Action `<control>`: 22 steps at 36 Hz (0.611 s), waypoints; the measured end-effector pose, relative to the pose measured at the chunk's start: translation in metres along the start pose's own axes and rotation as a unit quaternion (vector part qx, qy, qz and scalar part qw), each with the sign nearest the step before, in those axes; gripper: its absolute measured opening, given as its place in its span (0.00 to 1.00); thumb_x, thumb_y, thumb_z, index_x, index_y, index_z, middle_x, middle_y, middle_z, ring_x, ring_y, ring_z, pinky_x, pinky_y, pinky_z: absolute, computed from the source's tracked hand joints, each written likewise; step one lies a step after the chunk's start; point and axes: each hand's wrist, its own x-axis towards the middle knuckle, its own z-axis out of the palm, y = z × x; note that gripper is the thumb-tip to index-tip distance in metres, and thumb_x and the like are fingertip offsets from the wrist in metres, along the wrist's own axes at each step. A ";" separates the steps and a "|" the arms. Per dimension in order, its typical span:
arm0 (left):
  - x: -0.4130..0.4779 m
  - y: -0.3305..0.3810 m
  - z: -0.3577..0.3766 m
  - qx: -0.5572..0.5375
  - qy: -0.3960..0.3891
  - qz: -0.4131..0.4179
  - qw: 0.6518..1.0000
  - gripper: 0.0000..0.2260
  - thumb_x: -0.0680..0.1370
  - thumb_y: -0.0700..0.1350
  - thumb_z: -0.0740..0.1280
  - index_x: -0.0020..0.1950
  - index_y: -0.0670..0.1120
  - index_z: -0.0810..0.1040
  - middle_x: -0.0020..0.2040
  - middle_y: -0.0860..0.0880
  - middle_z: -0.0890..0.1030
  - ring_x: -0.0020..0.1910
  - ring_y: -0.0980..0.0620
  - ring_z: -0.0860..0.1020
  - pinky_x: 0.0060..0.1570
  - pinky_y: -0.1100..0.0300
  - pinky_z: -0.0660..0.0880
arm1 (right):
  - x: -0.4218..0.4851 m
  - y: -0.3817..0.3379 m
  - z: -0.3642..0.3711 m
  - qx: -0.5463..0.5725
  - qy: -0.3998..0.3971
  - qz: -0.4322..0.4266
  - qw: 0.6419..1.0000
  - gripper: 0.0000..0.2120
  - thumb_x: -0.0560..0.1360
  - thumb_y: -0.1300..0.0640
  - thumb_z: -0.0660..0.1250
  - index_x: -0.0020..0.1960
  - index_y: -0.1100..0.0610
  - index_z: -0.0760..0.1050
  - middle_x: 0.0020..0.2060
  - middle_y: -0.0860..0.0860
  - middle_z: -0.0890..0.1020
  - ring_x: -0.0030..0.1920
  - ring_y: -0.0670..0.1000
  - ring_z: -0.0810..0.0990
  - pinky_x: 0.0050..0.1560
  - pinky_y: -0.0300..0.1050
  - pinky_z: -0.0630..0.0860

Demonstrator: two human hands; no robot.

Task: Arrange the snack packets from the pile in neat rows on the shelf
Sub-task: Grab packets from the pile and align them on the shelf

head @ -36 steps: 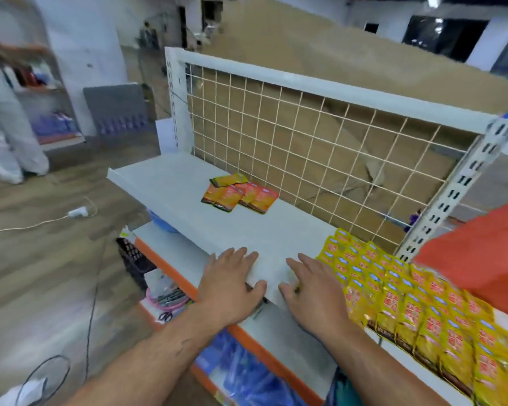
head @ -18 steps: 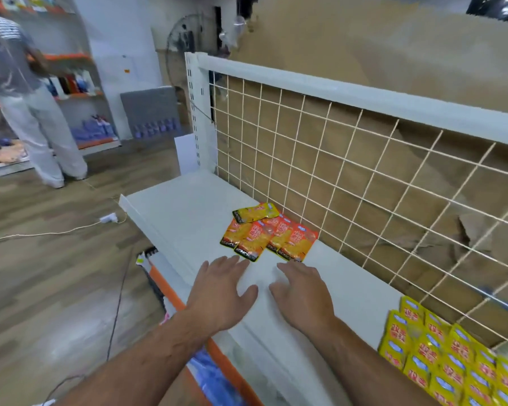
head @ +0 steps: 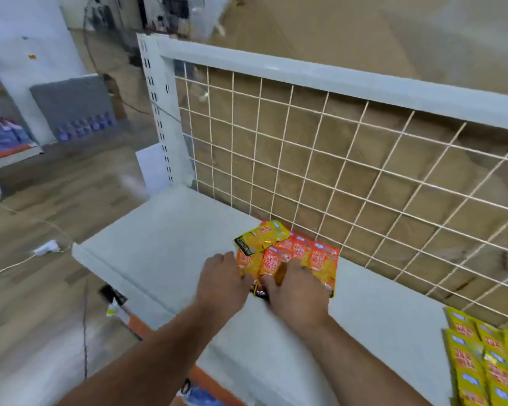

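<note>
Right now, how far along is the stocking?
Done: yellow rows at the right end of the shelf. In hand: left hand and right hand are at the loose pile by the wire grid. Left: lining it up, including the yellow packet askew on top.

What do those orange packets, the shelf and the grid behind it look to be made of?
Packets: glossy plastic or foil film, judging by shine and crinkles. Shelf: probably painted sheet metal, matte pale grey, with a folded front edge. Grid: thin wire, seemingly cream-coated.
</note>
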 end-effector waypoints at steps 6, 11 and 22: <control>0.029 -0.010 -0.005 -0.060 -0.060 0.012 0.996 0.17 0.70 0.54 0.71 0.53 0.47 0.75 0.51 0.48 0.81 0.53 0.45 0.79 0.50 0.54 0.75 | 0.008 -0.019 0.008 0.040 -0.013 0.105 0.994 0.27 0.72 0.37 0.68 0.60 0.53 0.66 0.54 0.52 0.80 0.55 0.56 0.80 0.46 0.47 0.73; 0.040 -0.013 -0.009 -0.086 -0.075 0.048 0.992 0.15 0.69 0.54 0.72 0.49 0.48 0.76 0.45 0.50 0.81 0.47 0.46 0.80 0.41 0.57 0.73 | 0.005 -0.026 0.008 0.068 -0.004 0.176 0.982 0.27 0.70 0.37 0.70 0.58 0.52 0.67 0.53 0.49 0.82 0.56 0.55 0.81 0.48 0.47 0.73; 0.025 -0.018 -0.015 -0.152 -0.126 0.080 0.977 0.04 0.75 0.42 0.66 0.48 0.45 0.78 0.41 0.51 0.80 0.41 0.49 0.77 0.31 0.60 0.64 | -0.020 -0.013 0.013 0.244 0.001 0.258 0.935 0.13 0.70 0.49 0.74 0.51 0.53 0.82 0.46 0.48 0.85 0.46 0.50 0.82 0.46 0.44 0.77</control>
